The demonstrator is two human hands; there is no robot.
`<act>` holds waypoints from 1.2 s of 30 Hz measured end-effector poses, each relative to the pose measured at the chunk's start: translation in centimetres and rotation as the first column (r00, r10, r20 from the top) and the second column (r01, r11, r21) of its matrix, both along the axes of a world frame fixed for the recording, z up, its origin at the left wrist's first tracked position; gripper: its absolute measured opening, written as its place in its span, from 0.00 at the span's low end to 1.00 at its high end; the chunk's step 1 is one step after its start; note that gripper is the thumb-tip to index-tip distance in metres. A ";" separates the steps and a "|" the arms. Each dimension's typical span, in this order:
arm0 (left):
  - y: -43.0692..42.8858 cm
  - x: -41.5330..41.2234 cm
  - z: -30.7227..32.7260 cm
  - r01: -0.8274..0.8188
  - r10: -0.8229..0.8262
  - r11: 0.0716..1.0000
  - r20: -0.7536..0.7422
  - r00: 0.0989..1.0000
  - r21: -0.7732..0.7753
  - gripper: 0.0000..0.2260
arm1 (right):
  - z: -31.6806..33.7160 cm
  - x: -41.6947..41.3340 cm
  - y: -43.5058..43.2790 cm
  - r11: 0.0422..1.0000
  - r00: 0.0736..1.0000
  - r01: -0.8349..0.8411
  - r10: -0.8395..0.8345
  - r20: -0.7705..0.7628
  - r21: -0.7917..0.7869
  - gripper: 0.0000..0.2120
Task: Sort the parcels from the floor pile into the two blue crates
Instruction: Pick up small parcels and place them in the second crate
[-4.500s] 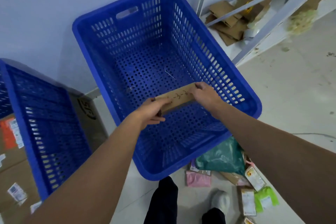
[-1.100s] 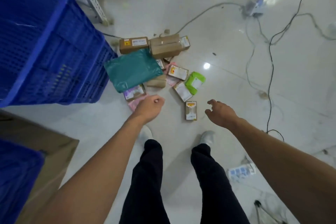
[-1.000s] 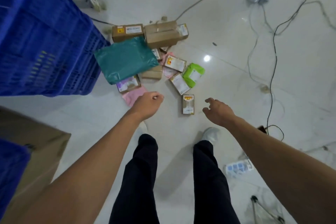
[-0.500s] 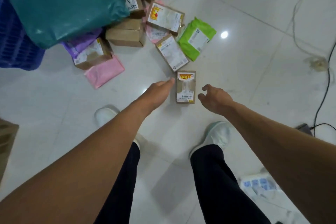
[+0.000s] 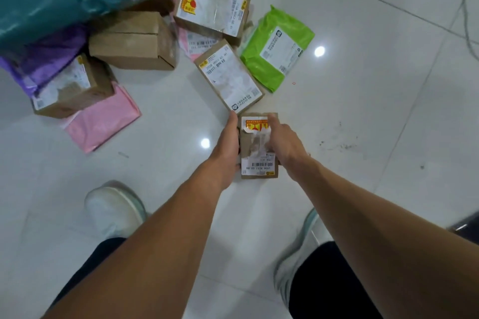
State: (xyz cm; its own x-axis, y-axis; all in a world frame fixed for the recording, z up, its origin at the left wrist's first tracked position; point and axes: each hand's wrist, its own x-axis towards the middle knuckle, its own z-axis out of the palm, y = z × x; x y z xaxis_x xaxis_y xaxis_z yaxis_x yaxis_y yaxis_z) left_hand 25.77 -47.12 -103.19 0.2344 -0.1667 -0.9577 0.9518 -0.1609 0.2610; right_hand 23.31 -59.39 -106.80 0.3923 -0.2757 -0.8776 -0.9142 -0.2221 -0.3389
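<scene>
Left hand (image 5: 228,142) and right hand (image 5: 283,142) have reached the small cardboard parcel (image 5: 259,164), touching its long sides.
</scene>
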 end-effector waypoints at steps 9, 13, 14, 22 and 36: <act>0.7 0.2 6.6 0.040 -0.040 0.999 0.005 0.999 -0.025 0.29 | 7.2 -0.3 1.1 0.985 0.987 0.160 -0.159 -0.022 0.061 0.48; 1.4 0.4 12.4 0.051 -0.051 0.999 0.006 0.999 -0.016 0.28 | 13.5 0.1 1.7 0.982 0.985 0.175 -0.174 -0.020 0.068 0.47; 1.6 0.3 14.1 0.040 -0.040 0.999 0.004 0.999 -0.018 0.28 | 15.5 0.4 1.7 0.981 0.983 0.181 -0.180 -0.021 0.070 0.47; 2.4 2.6 34.5 -0.017 0.022 0.998 0.095 0.995 -0.057 0.25 | 37.2 4.8 0.6 0.966 0.988 0.139 -0.151 0.039 0.219 0.40; 2.4 7.2 68.0 -0.258 0.272 0.962 0.363 0.891 -0.089 0.28 | 68.4 10.5 1.6 0.983 0.961 0.025 -0.073 0.267 0.181 0.45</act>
